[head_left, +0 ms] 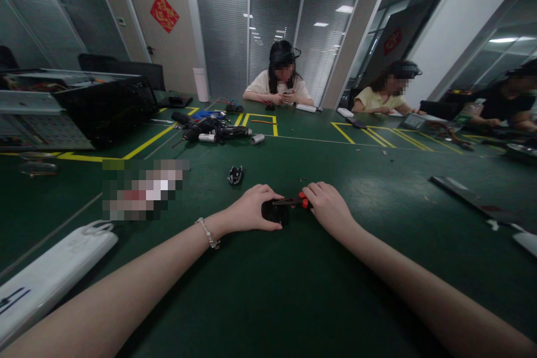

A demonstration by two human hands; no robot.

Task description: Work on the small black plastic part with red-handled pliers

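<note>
Just below the middle of the frame, the left hand [251,210] lies on the green table [293,302] with its fingers curled over a small black object [274,212], the thumb pressed along its near edge, so the object is gripped and rests on the table surface. A beaded bracelet [210,233] circles the left wrist. Just to the right, the right hand [329,207] is closed around a red-and-black tool [296,200], whose front end points left and meets the top of the small black object; what kind of tool it is cannot be told. A little above and left of the hands, apart from them, lies a small dark part [235,175]. Further up, left of centre, sits a pile of dark tools [210,128] with a short white cylinder [257,139] just beside it, among yellow tape lines [146,142]. A black computer case [109,106] fills the upper left, and a white power strip [50,274] lies at the lower left. A long dark strip [470,198] lies at the right edge. Across the table, three people sit: one at top centre [279,86], one to the right [384,98], one at the far right [507,100]. A red diamond sign [164,13] hangs on the door at upper left.
</note>
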